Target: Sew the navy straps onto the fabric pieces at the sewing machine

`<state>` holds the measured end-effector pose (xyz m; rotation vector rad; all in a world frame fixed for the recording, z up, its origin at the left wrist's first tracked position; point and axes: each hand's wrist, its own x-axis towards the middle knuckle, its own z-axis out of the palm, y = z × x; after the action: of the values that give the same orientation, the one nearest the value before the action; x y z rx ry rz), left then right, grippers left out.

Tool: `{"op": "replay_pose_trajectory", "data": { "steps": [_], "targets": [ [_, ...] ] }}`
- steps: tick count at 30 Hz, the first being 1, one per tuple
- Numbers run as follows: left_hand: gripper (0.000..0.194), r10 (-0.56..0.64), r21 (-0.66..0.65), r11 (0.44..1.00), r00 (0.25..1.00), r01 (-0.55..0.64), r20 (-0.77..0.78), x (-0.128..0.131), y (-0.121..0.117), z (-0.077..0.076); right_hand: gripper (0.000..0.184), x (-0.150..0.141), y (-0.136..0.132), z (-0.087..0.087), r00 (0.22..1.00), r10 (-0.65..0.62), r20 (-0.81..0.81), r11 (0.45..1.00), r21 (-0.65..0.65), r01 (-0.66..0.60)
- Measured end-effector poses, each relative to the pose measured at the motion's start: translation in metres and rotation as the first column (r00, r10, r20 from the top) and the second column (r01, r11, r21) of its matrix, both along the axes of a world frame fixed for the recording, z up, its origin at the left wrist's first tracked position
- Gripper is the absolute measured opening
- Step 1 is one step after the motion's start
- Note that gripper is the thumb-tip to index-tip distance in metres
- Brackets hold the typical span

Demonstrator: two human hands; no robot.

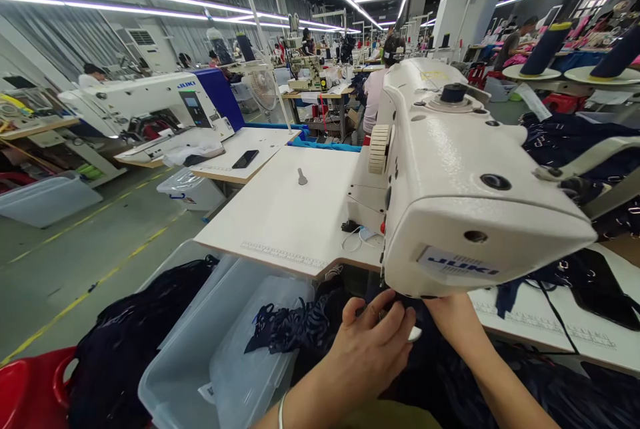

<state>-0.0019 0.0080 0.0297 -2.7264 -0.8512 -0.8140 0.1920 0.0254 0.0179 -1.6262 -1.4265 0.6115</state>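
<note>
My left hand (373, 342) is at the sewing head of a white JUKI sewing machine (480, 216), its fingers bent and closed on dark navy fabric (420, 376). A small white piece (415, 334) shows beside its fingertips; its kind is unclear. My right hand (453, 316) reaches under the machine head from the right, and the head hides its fingers. Navy fabric hangs between the two hands. A gathered bunch of navy straps (290, 326) trails left of my left hand, over the edge of a clear plastic bin.
The white machine table (280, 209) carries a small grey metal piece (301, 177). A phone (245, 159) rests on the table beyond. At lower left stand the plastic bin (165, 376) and a red stool (35, 389). A dark phone-like object (605, 292) lies at right.
</note>
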Motion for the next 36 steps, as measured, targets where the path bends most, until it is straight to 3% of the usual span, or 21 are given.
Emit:
{"op": "replay_pose_trajectory", "data": {
  "steps": [5, 14, 24, 36],
  "targets": [
    [0.031, 0.002, 0.009, 1.000, 1.000, -0.002, -0.003, 0.000, 0.000, -0.002, 0.027, 0.001, 0.004, -0.008, 1.000, -0.025, 0.008, 0.999, 0.044, 0.024],
    [0.032, -0.028, 0.049, 0.998, 0.999, 0.026, 0.029, -0.001, 0.001, -0.002, 0.023, -0.001, 0.007, -0.007, 0.999, -0.036, -0.003, 0.998, 0.055, 0.036],
    [0.037, 0.024, -0.062, 0.998, 1.000, -0.023, 0.019, 0.004, -0.003, 0.001, 0.019, -0.004, 0.015, -0.002, 0.999, -0.021, 0.043, 0.995, 0.099, 0.017],
    [0.037, 0.067, -0.029, 0.997, 0.997, -0.066, 0.032, 0.007, -0.003, 0.003, 0.010, 0.001, 0.019, -0.006, 0.998, -0.053, 0.028, 0.995, 0.082, 0.051]
  ]
}}
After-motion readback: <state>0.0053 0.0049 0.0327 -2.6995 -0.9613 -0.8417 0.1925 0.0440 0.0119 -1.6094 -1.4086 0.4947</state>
